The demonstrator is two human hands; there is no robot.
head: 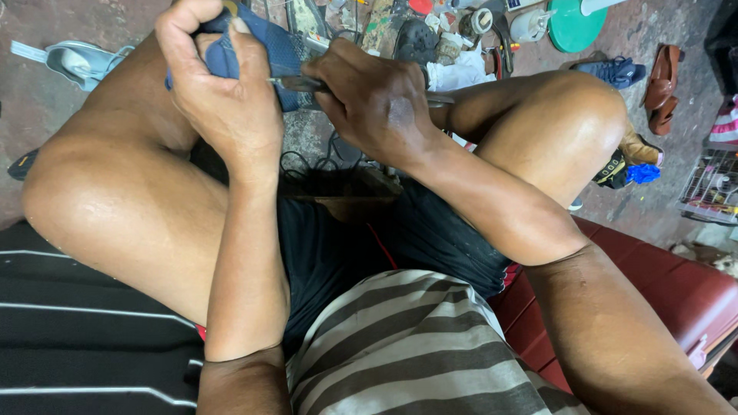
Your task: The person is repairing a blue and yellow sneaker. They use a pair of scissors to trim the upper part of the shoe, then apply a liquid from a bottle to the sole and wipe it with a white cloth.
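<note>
Striped fabric (415, 346) of a shirt fills the nearest edge of the view, with dark shorts (346, 253) beyond it and both bare knees raised to either side. Between the knees, at the far end of both forearms, sits a blue mesh shoe (277, 50). The left hand (219, 88) is clamped around it from the left, fingers curled tight over the upper and thumb pressed on the fabric, so much of the shoe is hidden. The right hand (373, 96) is closed in a fist on a thin metal tool (296, 82), whose tip touches the side of the shoe just beside the left thumb. The tool lies roughly level, its long axis running left to right and its tip pointing left. The shoe's long axis runs across the view, one end tilted away; which end is the toe cannot be told. Farther off on the concrete floor (46, 107) lie a pale sneaker (77, 61), a green round lid (576, 27), brown sandals (661, 84) and a heap of small tools (430, 34).
</note>
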